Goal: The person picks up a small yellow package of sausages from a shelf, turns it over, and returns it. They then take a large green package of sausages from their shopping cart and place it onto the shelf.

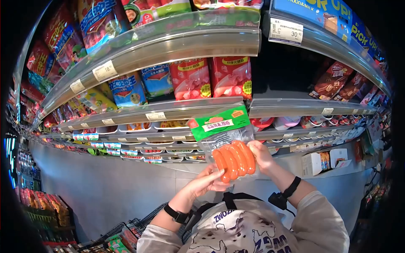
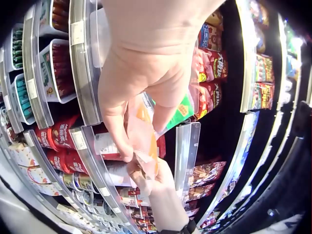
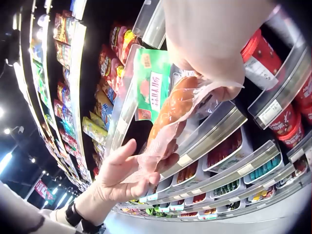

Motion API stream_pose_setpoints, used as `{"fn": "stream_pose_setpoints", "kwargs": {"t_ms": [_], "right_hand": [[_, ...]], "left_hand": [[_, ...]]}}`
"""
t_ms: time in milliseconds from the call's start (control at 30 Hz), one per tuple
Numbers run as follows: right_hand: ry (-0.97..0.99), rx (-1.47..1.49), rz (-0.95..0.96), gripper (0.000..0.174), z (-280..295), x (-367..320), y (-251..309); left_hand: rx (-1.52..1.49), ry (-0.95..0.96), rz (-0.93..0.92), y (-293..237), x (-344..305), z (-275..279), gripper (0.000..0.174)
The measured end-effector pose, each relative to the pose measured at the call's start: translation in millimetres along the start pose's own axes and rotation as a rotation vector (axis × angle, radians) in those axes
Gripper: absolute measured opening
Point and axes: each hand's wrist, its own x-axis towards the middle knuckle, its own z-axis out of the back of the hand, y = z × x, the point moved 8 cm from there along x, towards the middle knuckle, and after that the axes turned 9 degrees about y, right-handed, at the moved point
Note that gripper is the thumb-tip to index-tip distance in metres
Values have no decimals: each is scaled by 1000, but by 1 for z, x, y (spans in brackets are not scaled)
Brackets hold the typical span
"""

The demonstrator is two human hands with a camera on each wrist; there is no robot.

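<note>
The pack [image 1: 230, 145] stands upright in front of the shelf [image 1: 168, 110], green header up and orange sausages [image 1: 234, 159] low, probably so its front faces the person for reading. It hangs in the air, clear of the shelf, between both hands. The right hand [image 1: 261, 154] grips its right edge, fingers curled on the clear film. The left hand [image 1: 206, 181] pinches the lower end between thumb and fingers, likely to steady the limp film.
</note>
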Motion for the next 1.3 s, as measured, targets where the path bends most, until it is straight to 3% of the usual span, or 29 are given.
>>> {"fn": "stream_pose_setpoints", "kwargs": {"t_ms": [200,267,367,500,600,700,867,933,967,1067,1100,1133,1200,1267,1300], "right_hand": [[39,185,105,15,-7,26,18],[58,217,63,14,-4,32,11],[33,157,-275,12,-3,20,-42],[-88,149,-355,11,0,-16,-76],[-18,248,-246,17,-8,-26,-68],[48,199,-92,17,-10,-22,-28],[67,170,-94,12,-2,16,-8],[-11,316,-40,14,0,29,8],[127,427,-8,16,-9,32,24],[292,448,67,20,-22,38,63],[219,521,30,24,-24,34,67],[219,515,26,24,-22,37,64],[291,126,175,29,-16,57,61],[219,151,125,32,4,92,30],[140,144,209,28,8,99,34]], "left_hand": [[246,-167,-286,-47,10,21,65],[124,-164,-265,-45,12,19,62],[43,-203,-34,-8,11,23,59],[137,-221,-62,28,2,32,60],[128,-164,-55,31,-10,22,63],[179,-180,-174,16,-10,21,67],[217,-190,-267,-29,6,25,69],[193,-200,-273,-46,14,28,68],[182,-224,-318,-59,17,30,67],[194,-232,-416,-95,39,48,67],[220,-213,-470,-111,46,51,67],[192,-226,-457,-120,52,57,66],[198,-244,-502,-147,53,47,52],[283,-315,-347,-153,64,64,41],[214,-242,-466,-158,70,63,34]]}}
